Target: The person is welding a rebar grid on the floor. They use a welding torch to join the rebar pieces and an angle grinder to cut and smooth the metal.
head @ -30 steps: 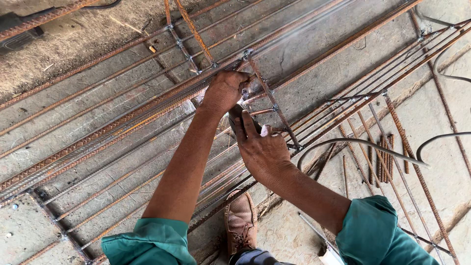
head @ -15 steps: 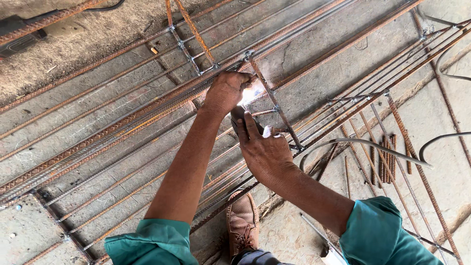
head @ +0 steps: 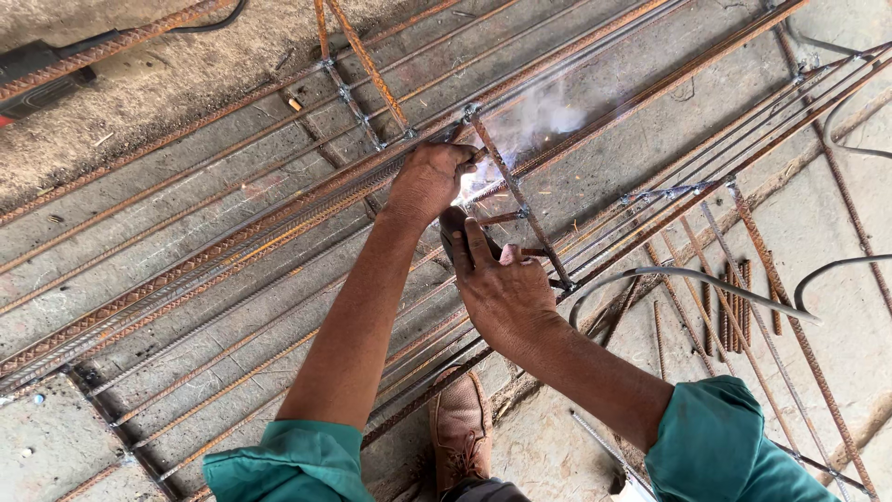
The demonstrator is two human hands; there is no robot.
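My left hand (head: 427, 181) grips the long bundle of rusty rebar (head: 232, 246) where a short crossbar (head: 520, 214) meets it. My right hand (head: 502, 293) is closed around a dark welding electrode holder (head: 455, 228), whose tip points at the joint just under my left hand. A bright white arc (head: 462, 192) glows between the two hands, and pale smoke (head: 548, 116) drifts up to the right. The holder's grey cable (head: 669, 274) loops off to the right.
Rebar lies in long diagonal rows across the concrete floor (head: 186, 84). Several short rusty rods (head: 729, 307) lie at the right. My brown boot (head: 460, 428) stands among the bars below. A dark tool with a black cable (head: 42, 70) rests at top left.
The arc has flared brighter and smoke now rises from the joint. Both hands stay at the same spot on the bars.
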